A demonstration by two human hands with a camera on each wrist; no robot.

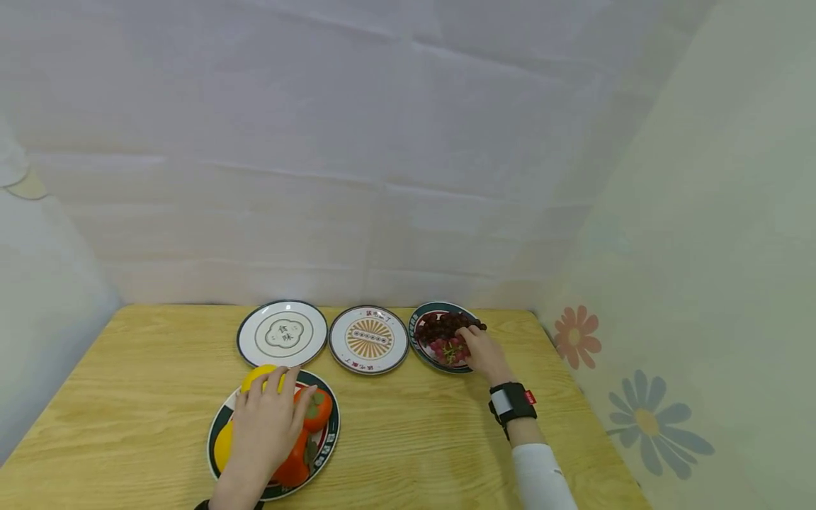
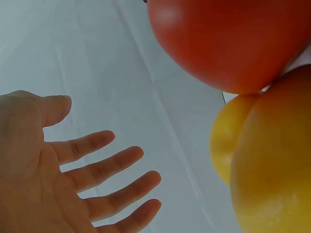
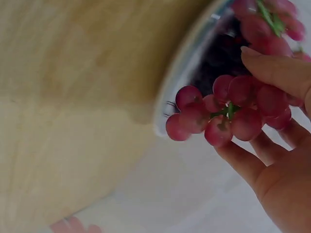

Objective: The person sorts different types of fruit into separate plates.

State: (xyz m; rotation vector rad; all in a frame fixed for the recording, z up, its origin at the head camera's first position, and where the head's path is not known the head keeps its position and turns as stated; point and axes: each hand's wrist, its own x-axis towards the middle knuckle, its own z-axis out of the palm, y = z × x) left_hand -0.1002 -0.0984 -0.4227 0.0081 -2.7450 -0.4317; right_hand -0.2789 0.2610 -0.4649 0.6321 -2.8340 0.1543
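My right hand (image 1: 487,356) holds a bunch of pink-red grapes (image 3: 233,109) between thumb and fingers. The bunch is at the green-rimmed plate (image 1: 414,342) at the back right, beside dark purple grapes (image 1: 438,326). My left hand (image 1: 264,425) is over the nearer plate (image 1: 331,440), its fingers spread and relaxed, gripping nothing. On that plate are orange-red persimmons (image 1: 316,409) with green leaves and yellow fruits (image 1: 223,446). In the left wrist view the palm stands apart from a red-orange fruit (image 2: 223,39) and a yellow fruit (image 2: 277,160).
Two white plates stand in the back row: one with a dark rim (image 1: 255,343) and one with an orange ray pattern (image 1: 368,363). The wooden table (image 1: 414,439) meets a white cloth backdrop (image 1: 319,212) behind and a flower-patterned panel (image 1: 688,319) on the right.
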